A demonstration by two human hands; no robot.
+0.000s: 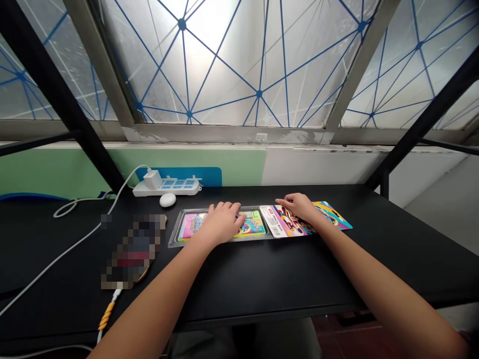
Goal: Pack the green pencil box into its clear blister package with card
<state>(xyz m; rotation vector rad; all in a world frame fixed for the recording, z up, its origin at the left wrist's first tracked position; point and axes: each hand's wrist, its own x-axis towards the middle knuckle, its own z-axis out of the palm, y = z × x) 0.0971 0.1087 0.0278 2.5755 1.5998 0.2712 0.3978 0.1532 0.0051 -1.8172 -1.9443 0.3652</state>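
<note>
On the black desk lies a clear plastic tray [174,236] with a brightly printed pencil box [258,223] in it. My left hand [220,223] rests flat on the middle of the pencil box, fingers spread, hiding part of the print. Joined to or touching the tray's right end is a colourful printed card [279,224] marked "PENCIL BOX", with a barcode. My right hand [297,205] is at the card's far edge, its fingers drawn together on it. The hand and forearm cover part of the card.
A white power strip [179,187] with a plugged-in charger stands at the back left, near a small white rounded case [167,200]. A blurred-out phone [136,249] with a cable lies left of the tray. Black slanted frame bars [415,112] flank the desk [277,284] below the window.
</note>
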